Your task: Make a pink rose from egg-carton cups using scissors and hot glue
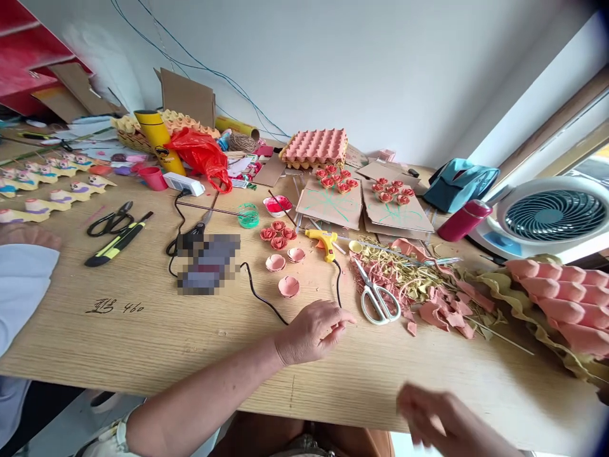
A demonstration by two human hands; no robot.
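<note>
My left hand (316, 333) hovers over the front of the table with its fingers curled together; whatever they may hold is hidden. Just beyond it sits a pink egg-carton cup flower (288, 287), with two more pink cups (275, 263) (295, 255) behind. A cluster of red-painted flowers (278, 234) stands farther back. White-handled scissors (380, 304) lie to the right of that hand, and a yellow glue gun (324, 244) rests behind it. My right hand (431, 412) is smeared by motion near the table's front edge, so its fingers cannot be made out.
Pink and yellow carton scraps (404, 276) are heaped right of the scissors. Egg trays (566, 298) stand at the far right, near a fan (554, 216) and a bottle (464, 220). Cardboard pieces (328, 206) carry red flowers. At left are a cutter knife (117, 241) and another person's sleeve (23, 285).
</note>
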